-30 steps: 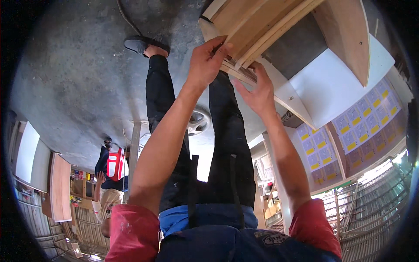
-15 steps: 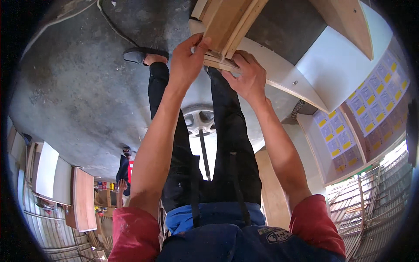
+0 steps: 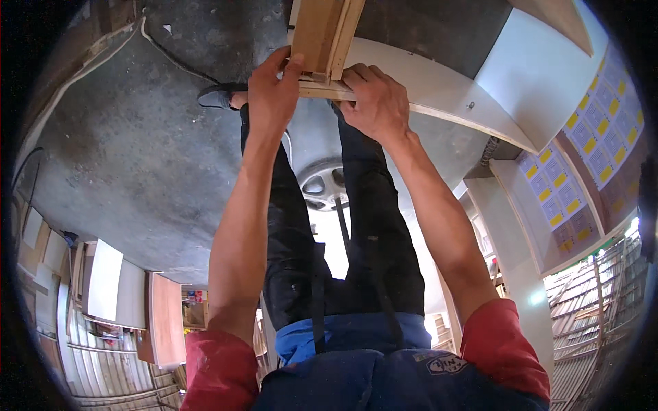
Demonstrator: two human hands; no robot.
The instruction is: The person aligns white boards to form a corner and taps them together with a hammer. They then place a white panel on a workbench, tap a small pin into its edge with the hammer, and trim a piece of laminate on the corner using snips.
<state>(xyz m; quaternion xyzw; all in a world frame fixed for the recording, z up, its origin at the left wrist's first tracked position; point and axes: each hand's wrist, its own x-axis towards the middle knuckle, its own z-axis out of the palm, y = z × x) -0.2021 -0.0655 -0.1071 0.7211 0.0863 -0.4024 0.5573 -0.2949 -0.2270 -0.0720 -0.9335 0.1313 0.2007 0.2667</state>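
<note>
Two bare hands on one wooden assembly (image 3: pixel 315 38), upper middle of view, beyond the person's knees. Appearance: a long, flat, warm-brown face with visible grain, bordered on its right by pale strips (image 3: pixel 346 38) of lighter, raw-looking wood running lengthwise; a paler edge shows along the left side too. The near end meets a short, light crosspiece (image 3: pixel 321 91) set across it, its cut edge towards the viewer, a line along that edge suggesting layers. Left hand (image 3: pixel 273 89): closed on the left side near this end, thumb laid on the brown face, fingers bent round the edge and partly hidden. Right hand (image 3: pixel 379 101): fingers curled over the right end of the crosspiece, just beside the pale strips, thumb tucked at its near edge; contact beneath the fingers is concealed. Right of this hand a white panel (image 3: pixel 439 85) with a bare wood edge runs outward, carrying a small round fitting (image 3: pixel 470 105). Farther right: a bluish-white board (image 3: pixel 534 68) and printed sheets (image 3: pixel 552 185) with yellow blocks. Below, a spoked wheel (image 3: pixel 336 179) shows between the black trousers (image 3: pixel 295 240); a dark shoe (image 3: pixel 218 97) stands on the grey floor (image 3: pixel 137 151). Whether the assembly touches the floor: cannot tell.
</note>
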